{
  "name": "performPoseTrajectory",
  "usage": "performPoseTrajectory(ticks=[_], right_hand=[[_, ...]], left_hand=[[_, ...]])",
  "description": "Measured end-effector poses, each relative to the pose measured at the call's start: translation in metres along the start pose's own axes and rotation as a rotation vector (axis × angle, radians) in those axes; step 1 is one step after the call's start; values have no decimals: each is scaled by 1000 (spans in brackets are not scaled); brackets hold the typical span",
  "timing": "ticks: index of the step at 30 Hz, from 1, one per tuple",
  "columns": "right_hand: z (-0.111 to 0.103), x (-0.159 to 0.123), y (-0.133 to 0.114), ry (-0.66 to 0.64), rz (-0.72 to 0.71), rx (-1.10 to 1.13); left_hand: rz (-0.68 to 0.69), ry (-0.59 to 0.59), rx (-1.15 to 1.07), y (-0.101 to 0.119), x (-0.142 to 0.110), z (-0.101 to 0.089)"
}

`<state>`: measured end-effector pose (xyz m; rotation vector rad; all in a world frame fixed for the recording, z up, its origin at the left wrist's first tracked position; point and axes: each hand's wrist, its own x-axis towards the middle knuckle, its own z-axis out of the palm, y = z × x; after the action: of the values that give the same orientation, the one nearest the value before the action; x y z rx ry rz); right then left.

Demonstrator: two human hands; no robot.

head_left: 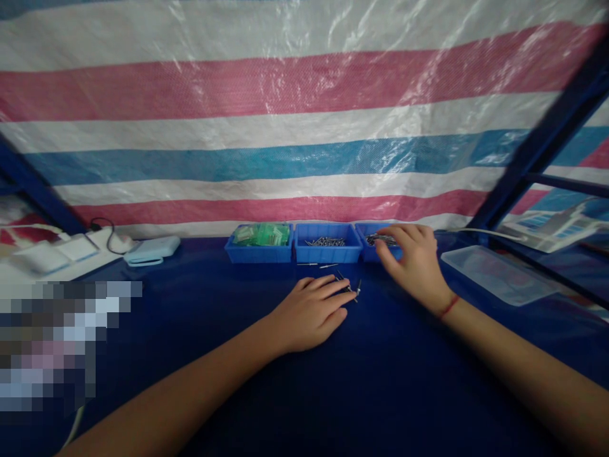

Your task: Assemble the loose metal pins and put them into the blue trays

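Note:
My left hand lies on the blue tabletop with its fingers stretched out. Its fingertips touch or cover a few thin metal pins that look like blind rivets. My right hand is raised at the right blue bin, hiding part of it. A gap shows between the thumb and curved fingers, with nothing visible in it. Dark metal pins lie in that bin. The middle blue bin contains a pile of similar pins. Two loose pins rest in front of it.
The left blue bin contains green and clear packets. A translucent plastic lid lies at right. At left are a light-blue device and a power strip with white plugs. Striped sheeting hangs behind; blue frame posts flank the table.

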<state>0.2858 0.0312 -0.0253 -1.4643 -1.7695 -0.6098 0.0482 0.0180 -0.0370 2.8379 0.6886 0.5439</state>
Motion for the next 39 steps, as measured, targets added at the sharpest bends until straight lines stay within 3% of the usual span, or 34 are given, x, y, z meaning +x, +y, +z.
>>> performPoseTrajectory(ticks=[7, 17, 26, 33, 39], right_hand=[[-11, -9, -37, -122, -179, 167], [-14, -17, -58, -235, -209, 377], [-22, -24, -80, -314, -66, 673], [-23, -28, -85, -323, -7, 728], [-24, -27, -82, -319, -108, 659]], left_hand=[[-83, 73, 48, -3, -1, 0], [-125, 106, 73, -10, -3, -3], [-255, 326, -359, -9, -9, -7], [-270, 359, -550, -7, -8, -11], [-295, 362, -691, -7, -9, -8]])
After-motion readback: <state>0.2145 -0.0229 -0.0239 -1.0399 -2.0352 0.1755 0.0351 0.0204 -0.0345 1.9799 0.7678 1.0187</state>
